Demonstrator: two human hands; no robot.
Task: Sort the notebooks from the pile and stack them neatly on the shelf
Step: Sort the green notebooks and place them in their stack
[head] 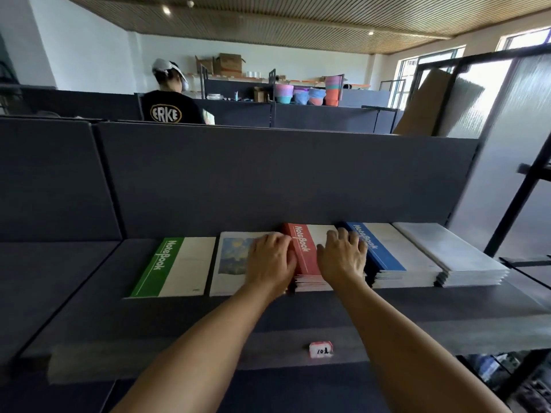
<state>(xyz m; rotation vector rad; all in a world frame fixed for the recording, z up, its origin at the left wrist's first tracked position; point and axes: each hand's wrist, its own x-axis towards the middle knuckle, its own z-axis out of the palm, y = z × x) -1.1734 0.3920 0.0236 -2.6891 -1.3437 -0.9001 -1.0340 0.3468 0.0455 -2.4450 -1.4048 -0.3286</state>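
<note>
Dark grey shelf [89, 293] under my arms carries five lots of notebooks in a row: green notebook [173, 266], painted-cover notebook [232, 263], red stack [304, 257], blue stack [384, 254], white stack [453, 257]. My left hand [269, 260] presses the red stack's left edge, its grip released, fingers relaxed. My right hand [343, 257] rests on top, fingers spread towards the blue stack.

Both hands rest on the red notebook stack [307, 263] on the dark shelf [417, 311]. The left hand [269, 259] lies flat along the stack's left edge; the right hand [343, 257] presses its top, fingers spread. Left of the left hand lie a picture-cover notebook [231, 263] and a green notebook [173, 268]. Just right of the right hand sit a blue notebook stack [390, 257] and a white stack [453, 257].
</note>
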